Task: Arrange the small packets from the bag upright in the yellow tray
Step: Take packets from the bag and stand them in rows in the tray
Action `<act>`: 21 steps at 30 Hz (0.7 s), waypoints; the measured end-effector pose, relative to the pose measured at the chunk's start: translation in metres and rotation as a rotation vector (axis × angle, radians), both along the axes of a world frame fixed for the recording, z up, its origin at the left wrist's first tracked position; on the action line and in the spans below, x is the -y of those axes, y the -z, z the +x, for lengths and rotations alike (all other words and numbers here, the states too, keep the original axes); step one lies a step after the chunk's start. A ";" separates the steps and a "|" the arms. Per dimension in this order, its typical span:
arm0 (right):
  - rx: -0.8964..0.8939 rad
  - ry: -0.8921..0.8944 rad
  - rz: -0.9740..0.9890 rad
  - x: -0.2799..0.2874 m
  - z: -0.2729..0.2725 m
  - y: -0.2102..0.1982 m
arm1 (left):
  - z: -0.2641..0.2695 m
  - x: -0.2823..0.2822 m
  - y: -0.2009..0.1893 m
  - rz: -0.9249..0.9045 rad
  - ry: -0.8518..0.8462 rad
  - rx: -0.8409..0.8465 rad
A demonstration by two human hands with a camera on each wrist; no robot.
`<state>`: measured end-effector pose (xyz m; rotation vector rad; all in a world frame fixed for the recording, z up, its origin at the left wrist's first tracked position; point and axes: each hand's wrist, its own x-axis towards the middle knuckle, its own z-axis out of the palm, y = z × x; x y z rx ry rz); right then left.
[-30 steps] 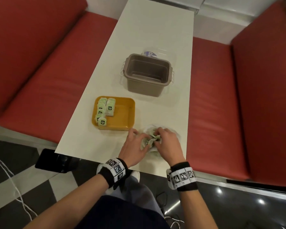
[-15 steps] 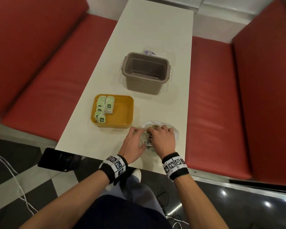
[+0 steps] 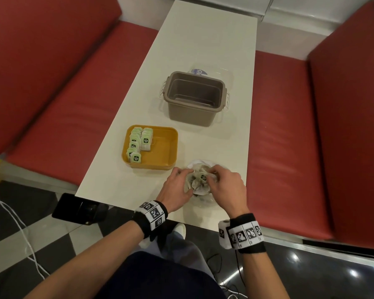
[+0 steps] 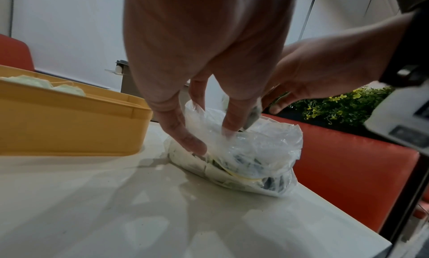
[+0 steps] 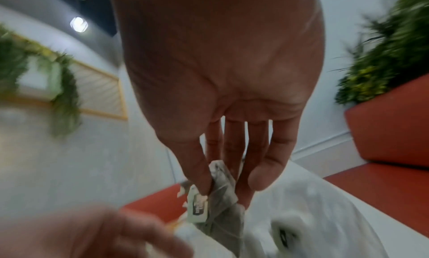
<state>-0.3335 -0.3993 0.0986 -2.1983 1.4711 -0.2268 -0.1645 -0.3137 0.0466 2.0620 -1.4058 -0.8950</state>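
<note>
- Red benches (image 3: pixel 58 108) ran along both sides of a long white table (image 3: pixel 203 50); I logged a checkered floor at the near end.
- Yellow tray (image 3: pixel 160 162): sat on the table left of the bag, near it but apart.
- Packets in tray (image 3: pixel 138 143): green-labelled, stood upright in two rows against the tray's left wall.
- Grey bin (image 3: pixel 194 113): stood farther along the table beyond the tray; a clear lid (image 3: pixel 212 71) lay behind it.
- Clear plastic bag (image 4: pixel 255 151): lay crumpled at the near table edge, more packets showing through the film.
- Left hand (image 3: pixel 177 188): I saw its grip on the bag's left side, fingers curled into the plastic, thumb pressed low on the film.
- Right hand (image 3: pixel 227 186): its grip was a pinch, thumb against fingers, closed on one packet (image 5: pixel 220 194) at the bag's mouth, the packet's green tag (image 5: pixel 197 207) hanging beside the thumb.
- Dark phone (image 3: pixel 76 209): lay off the table's near-left corner.
</note>
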 end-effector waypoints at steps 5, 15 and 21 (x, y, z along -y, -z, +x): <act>0.282 0.173 0.073 0.003 -0.015 -0.018 | 0.005 0.000 0.002 -0.013 0.012 -0.053; 0.780 0.299 0.449 -0.002 -0.016 -0.035 | 0.024 -0.004 -0.047 -0.210 -0.091 -0.344; 1.053 0.168 0.726 -0.014 0.028 -0.082 | 0.031 0.005 -0.090 -0.235 -0.149 -1.069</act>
